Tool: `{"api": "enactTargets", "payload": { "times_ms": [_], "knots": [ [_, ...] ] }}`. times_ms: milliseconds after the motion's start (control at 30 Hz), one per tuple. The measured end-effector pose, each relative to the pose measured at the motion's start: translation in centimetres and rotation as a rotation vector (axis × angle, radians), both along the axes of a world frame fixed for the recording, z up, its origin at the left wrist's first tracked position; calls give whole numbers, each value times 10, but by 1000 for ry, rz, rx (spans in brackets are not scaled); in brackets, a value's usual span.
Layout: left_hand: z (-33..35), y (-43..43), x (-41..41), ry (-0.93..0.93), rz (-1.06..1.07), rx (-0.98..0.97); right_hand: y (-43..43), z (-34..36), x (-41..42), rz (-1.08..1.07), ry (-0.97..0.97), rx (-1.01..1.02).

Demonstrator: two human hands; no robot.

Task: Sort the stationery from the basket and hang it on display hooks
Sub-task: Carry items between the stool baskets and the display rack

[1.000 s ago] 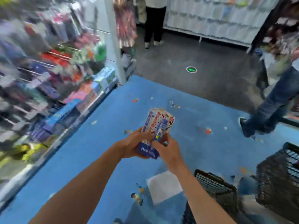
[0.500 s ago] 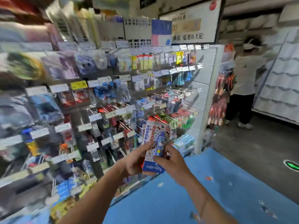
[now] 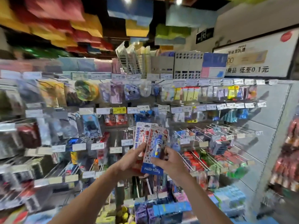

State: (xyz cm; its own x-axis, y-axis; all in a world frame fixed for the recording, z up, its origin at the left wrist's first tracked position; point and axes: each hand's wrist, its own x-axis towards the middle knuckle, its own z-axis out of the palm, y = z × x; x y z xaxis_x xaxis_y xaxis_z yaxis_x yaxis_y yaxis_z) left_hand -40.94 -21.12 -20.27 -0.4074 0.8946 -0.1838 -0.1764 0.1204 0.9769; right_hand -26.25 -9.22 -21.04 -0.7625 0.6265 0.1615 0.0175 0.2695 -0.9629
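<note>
I hold a small stack of carded stationery packs (image 3: 151, 143) upright in front of the display rack. The front card is white with red print, carries a blue tube in a blister and has a blue Hello Kitty strip at the bottom. My left hand (image 3: 131, 160) grips the stack from the left, thumb across the front. My right hand (image 3: 169, 160) pinches the front card at its lower right. Behind the packs stand rows of metal display hooks (image 3: 200, 152) with price tags, most of them loaded with goods. The basket is out of view.
The hook wall (image 3: 97, 126) fills the left and centre, blurred by motion. Boxed goods (image 3: 161, 209) sit on the bottom shelf. A white end panel (image 3: 265, 126) closes the rack on the right, with more hanging goods (image 3: 288, 159) beyond it. A sign (image 3: 252, 62) hangs at upper right.
My view has swung up from the blue floor and baskets to the hook wall. Both hands kept hold of the packs and raised them toward the hooks.
</note>
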Motion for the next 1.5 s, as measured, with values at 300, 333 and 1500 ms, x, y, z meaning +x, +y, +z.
{"api": "enactTargets", "payload": {
  "times_ms": [300, 333, 1500],
  "knots": [
    [-3, 36, -15, -11, 167, -61, 72, 2, -45, 216, -62, 22],
    [-7, 36, -19, -24, 181, -55, 75, -1, -50, 230, -74, 31],
    [-78, -34, -238, -50, 515, 70, 77, -67, -246, 204, -187, 52]
  ]
}}
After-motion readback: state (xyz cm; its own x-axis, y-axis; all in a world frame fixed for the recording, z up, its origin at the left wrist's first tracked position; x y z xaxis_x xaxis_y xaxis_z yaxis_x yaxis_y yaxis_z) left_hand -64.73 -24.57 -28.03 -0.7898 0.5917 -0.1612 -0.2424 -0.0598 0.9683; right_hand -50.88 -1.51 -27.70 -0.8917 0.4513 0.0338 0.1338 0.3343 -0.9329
